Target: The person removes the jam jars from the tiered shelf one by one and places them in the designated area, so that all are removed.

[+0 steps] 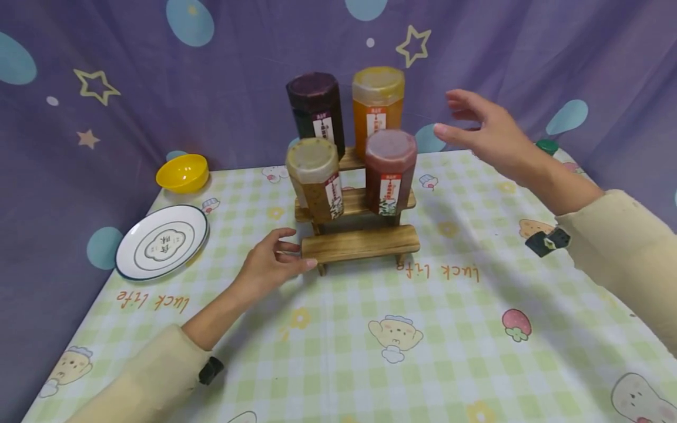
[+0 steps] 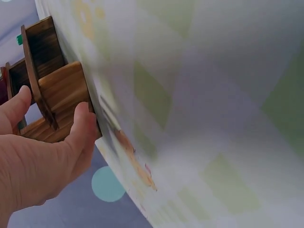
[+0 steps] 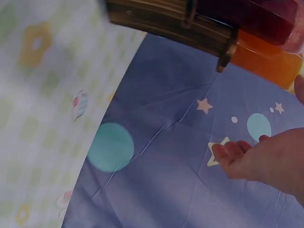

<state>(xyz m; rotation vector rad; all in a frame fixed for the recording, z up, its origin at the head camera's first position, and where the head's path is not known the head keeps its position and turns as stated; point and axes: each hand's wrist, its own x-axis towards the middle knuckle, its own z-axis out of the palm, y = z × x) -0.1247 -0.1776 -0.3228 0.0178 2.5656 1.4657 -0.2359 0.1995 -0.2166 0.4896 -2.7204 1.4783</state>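
Note:
A three-step wooden stand (image 1: 365,244) stands on the checked cloth, its left end held between the thumb and curved fingers of my left hand (image 1: 270,264). In the left wrist view, those fingers (image 2: 80,126) lie against the wood. On the top step are a dark purple jar (image 1: 317,111) and an orange jar (image 1: 378,106). The middle step carries a brownish-yellow jar (image 1: 317,188) and a red jar (image 1: 390,176). All have labels facing me. Raised to the right of the orange jar, my right hand (image 1: 489,132) holds nothing, fingers loosely bent and thumb apart.
To the left lies a white plate (image 1: 132,241) with a dark rim, and behind it a yellow bowl (image 1: 185,173). A green lid (image 1: 547,145) shows behind my right forearm. A purple patterned curtain (image 1: 248,70) hangs along the table's back edge.

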